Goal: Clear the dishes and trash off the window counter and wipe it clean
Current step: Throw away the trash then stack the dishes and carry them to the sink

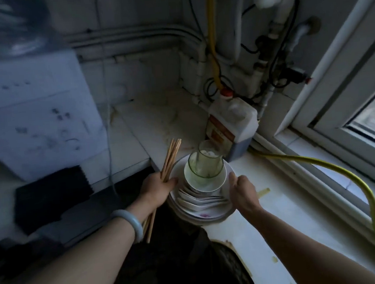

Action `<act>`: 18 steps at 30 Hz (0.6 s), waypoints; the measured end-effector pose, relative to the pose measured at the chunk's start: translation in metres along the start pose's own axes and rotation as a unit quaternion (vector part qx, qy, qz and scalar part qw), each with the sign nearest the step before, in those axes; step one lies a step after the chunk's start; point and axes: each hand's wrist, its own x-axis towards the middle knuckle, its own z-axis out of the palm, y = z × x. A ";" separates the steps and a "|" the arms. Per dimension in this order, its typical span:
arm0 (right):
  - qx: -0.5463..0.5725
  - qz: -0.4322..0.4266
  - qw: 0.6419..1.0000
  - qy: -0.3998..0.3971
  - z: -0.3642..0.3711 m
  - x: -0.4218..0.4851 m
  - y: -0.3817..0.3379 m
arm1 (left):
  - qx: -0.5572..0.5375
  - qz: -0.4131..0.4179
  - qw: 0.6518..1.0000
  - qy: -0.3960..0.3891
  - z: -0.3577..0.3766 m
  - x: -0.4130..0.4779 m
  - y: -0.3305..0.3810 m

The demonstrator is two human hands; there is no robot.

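L hand (157, 186) clamps chopsticks (171, 158), R hand (242, 192) grips plate stack (201, 210) rim btwn them; heavy, fragile, glass (203, 161) wobbly, so support underneath.

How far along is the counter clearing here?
Done: plates, spoons, bowl and glass are gathered into one stack. In hand: the left hand grips chopsticks and touches the plates; the right hand grips their opposite rim. Left: carrying the stack off, the yellowish scrap, and wiping the stained counter.
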 end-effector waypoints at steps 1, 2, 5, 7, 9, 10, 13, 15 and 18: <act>-0.003 -0.013 1.000 -0.012 0.004 -0.003 -0.007 | -0.003 -0.003 1.000 0.015 -0.009 -0.005 -0.005; -0.008 -0.028 0.999 -0.025 0.010 -0.006 -0.014 | -0.011 -0.008 0.999 0.032 -0.019 -0.012 -0.011; -0.020 -0.069 0.996 -0.052 0.025 -0.016 -0.035 | -0.037 -0.015 0.997 0.069 -0.044 -0.029 -0.024; -0.022 -0.095 0.993 -0.070 0.037 -0.023 -0.050 | -0.057 -0.027 0.993 0.097 -0.061 -0.040 -0.034; -0.021 -0.117 0.988 -0.095 0.053 -0.031 -0.067 | -0.070 -0.043 0.988 0.130 -0.080 -0.052 -0.045; -0.022 -0.126 0.986 -0.106 0.060 -0.034 -0.075 | -0.068 -0.051 0.986 0.141 -0.089 -0.058 -0.050; -0.032 -0.168 0.976 -0.137 0.082 -0.049 -0.102 | -0.062 -0.084 0.977 0.187 -0.118 -0.076 -0.070; -0.044 -0.195 0.967 -0.161 0.099 -0.060 -0.122 | -0.063 -0.105 0.968 0.220 -0.138 -0.089 -0.083; -0.060 -0.233 0.951 -0.195 0.128 -0.075 -0.150 | -0.077 -0.131 0.954 0.258 -0.166 -0.107 -0.106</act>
